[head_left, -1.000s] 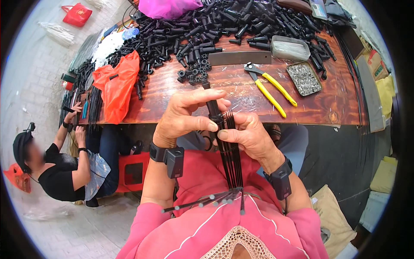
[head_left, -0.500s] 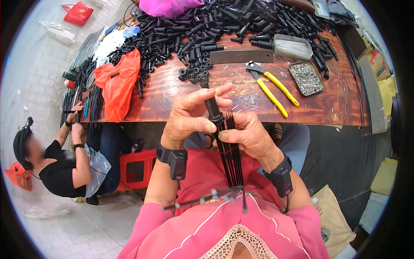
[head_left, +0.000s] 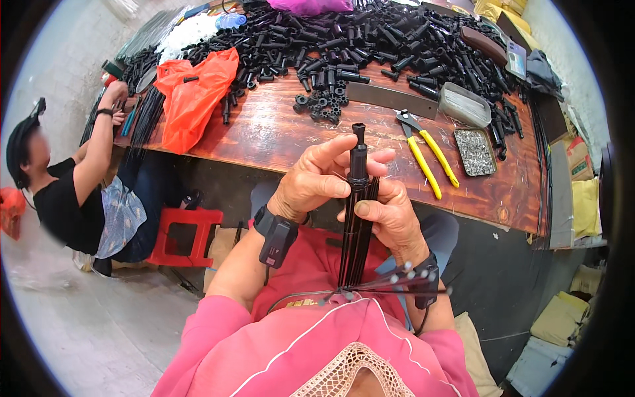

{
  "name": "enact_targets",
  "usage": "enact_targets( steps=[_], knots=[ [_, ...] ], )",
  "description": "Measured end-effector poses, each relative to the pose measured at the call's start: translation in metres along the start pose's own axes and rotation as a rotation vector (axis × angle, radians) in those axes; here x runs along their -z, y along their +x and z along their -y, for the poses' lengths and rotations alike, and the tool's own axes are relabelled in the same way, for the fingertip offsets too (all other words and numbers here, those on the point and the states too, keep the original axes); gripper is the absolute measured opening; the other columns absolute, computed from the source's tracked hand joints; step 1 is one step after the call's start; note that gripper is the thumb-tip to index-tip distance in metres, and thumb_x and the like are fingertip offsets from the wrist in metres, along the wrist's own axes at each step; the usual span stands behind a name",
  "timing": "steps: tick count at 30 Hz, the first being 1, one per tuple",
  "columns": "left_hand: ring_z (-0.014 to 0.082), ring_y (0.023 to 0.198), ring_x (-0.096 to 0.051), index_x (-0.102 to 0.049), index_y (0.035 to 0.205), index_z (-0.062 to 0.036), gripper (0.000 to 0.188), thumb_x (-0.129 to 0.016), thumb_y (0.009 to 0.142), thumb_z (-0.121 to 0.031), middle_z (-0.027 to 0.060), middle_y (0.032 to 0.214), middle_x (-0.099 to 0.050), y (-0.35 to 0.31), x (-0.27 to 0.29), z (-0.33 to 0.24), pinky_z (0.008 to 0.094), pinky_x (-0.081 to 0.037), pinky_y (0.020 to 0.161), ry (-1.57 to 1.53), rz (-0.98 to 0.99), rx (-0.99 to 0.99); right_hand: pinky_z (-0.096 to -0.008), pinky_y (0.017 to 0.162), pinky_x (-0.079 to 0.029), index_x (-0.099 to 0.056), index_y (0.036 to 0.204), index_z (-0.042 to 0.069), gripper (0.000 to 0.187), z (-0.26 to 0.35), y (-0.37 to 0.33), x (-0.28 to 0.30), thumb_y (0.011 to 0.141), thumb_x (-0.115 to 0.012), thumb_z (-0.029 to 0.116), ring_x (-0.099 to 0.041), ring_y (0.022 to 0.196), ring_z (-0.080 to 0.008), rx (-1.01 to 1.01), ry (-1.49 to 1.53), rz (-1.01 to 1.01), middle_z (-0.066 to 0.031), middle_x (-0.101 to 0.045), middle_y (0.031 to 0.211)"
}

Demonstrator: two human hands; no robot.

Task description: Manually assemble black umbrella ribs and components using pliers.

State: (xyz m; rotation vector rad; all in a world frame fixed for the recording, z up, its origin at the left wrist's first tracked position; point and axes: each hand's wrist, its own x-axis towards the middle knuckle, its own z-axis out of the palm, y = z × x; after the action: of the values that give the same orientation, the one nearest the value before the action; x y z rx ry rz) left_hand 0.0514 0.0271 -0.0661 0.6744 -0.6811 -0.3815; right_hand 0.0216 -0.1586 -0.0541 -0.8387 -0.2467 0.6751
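Observation:
Between my hands stands an umbrella frame (head_left: 357, 228), a black plastic sleeve on top with a bundle of thin black ribs hanging from it. My left hand (head_left: 311, 178) pinches the sleeve from the left, with thumb at its collar and index finger stretched near its top. From the right, my right hand (head_left: 395, 215) grips the ribs just under the collar, thumb across the front. Lower down, thin stretchers with pale tips fan out to the right over my lap, blurred by motion. Part of my right fingers is hidden behind the ribs.
Ahead is a wooden table (head_left: 264, 132) heaped with black plastic sleeves (head_left: 317, 40). On it lie yellow-handled pliers (head_left: 423, 155), a tin of small metal parts (head_left: 475, 152), a clear box (head_left: 465, 104), a metal bar (head_left: 391, 100) and an orange bag (head_left: 195, 99). A co-worker (head_left: 73, 185) sits at left near a red stool (head_left: 185, 236).
The umbrella frame has gone from leaning to nearly upright, and its fanned stretchers have swung from left to right. Both my hands keep hold. My view has shifted; the co-worker's arms are raised.

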Motion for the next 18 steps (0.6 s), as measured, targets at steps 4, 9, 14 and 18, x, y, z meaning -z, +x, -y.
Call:
enact_targets(
  steps=[4,9,14,18],
  knots=[
    [0.0441,0.141,-0.026,-0.051,0.139,-0.0329,0.071,-0.064,0.081,0.006,0.0259,0.129,-0.057,0.002,-0.002,0.004,0.0582,-0.029,0.111,-0.067,0.000,-0.006,-0.0189,0.053,-0.049,-0.066,0.106,0.000,0.026,-0.004,0.000,0.002,0.082,-0.072,0.007,-0.068,0.070,-0.0141,0.045,0.033,-0.022,-0.0110,-0.071,0.087],
    [0.0439,0.140,-0.030,-0.051,0.139,-0.0316,0.071,-0.068,0.079,0.003,0.0244,0.129,-0.058,0.005,-0.008,0.011,0.0573,-0.029,0.111,-0.070,-0.058,-0.014,-0.0323,0.070,-0.061,-0.065,0.107,-0.004,0.031,-0.004,-0.002,0.016,0.080,-0.075,0.010,-0.071,0.078,-0.0249,0.001,0.035,0.018,-0.0145,-0.070,0.090],
    [0.0407,0.136,-0.040,-0.052,0.139,-0.0243,0.072,-0.072,0.076,0.004,0.0229,0.130,-0.058,0.011,-0.007,-0.008,0.0547,-0.032,0.111,0.154,-0.075,0.079,-0.0318,0.068,-0.061,-0.064,0.110,-0.003,0.035,-0.007,-0.004,0.015,0.080,-0.075,0.011,-0.071,0.078,-0.0258,0.073,0.091,-0.031,-0.0145,-0.070,0.091],
    [0.0354,0.129,-0.049,-0.053,0.137,-0.0148,0.071,-0.072,0.073,0.007,0.0246,0.130,-0.057,0.015,-0.011,-0.023,0.0479,-0.039,0.108,0.166,-0.084,0.163,-0.0326,0.067,-0.061,-0.065,0.108,-0.001,0.035,-0.008,-0.002,0.019,0.079,-0.076,0.012,-0.071,0.078,-0.0267,0.032,0.023,-0.037,-0.0142,-0.069,0.092]
  ],
)
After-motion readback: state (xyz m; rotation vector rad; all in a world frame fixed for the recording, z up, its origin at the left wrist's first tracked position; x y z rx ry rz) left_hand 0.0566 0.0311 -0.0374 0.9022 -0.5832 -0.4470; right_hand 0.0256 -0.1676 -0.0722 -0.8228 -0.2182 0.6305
